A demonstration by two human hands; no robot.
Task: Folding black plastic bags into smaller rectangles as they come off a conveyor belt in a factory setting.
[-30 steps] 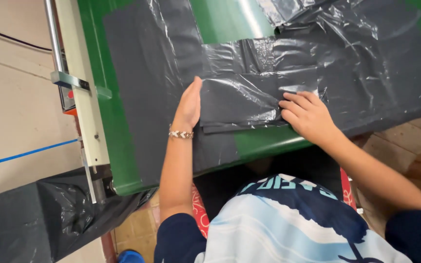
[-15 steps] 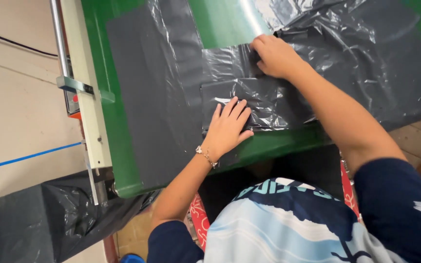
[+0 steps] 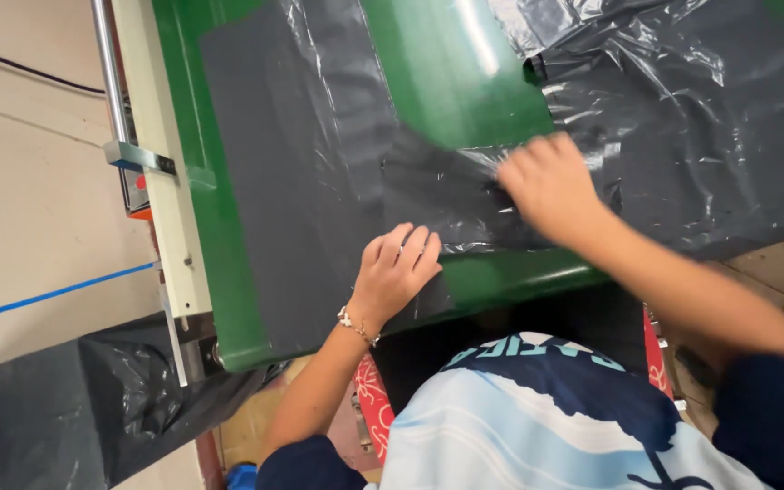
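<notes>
1. Green bench (image 3: 465, 100) fills the upper view, white rail along its left edge.
2. Black plastic sheet (image 3: 301, 163) lies flat over the bench, reaching its near edge.
3. Right hand (image 3: 551, 186), blurred, on a fold mid-sheet; can't tell if pinching.
4. Left hand (image 3: 398, 272) flat, fingers together, pressing sheet at near edge.
5. Bracelet (image 3: 356, 324) on left wrist.

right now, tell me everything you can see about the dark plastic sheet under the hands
The dark plastic sheet is thin, glossy grey-black film, creased and crinkled, lying flat across the green table with a bare green gap at its top middle. Its near edge reaches the table's front edge. The left hand presses flat on it near that edge; the right hand, blurred, rests on a wrinkled fold farther in.
</notes>
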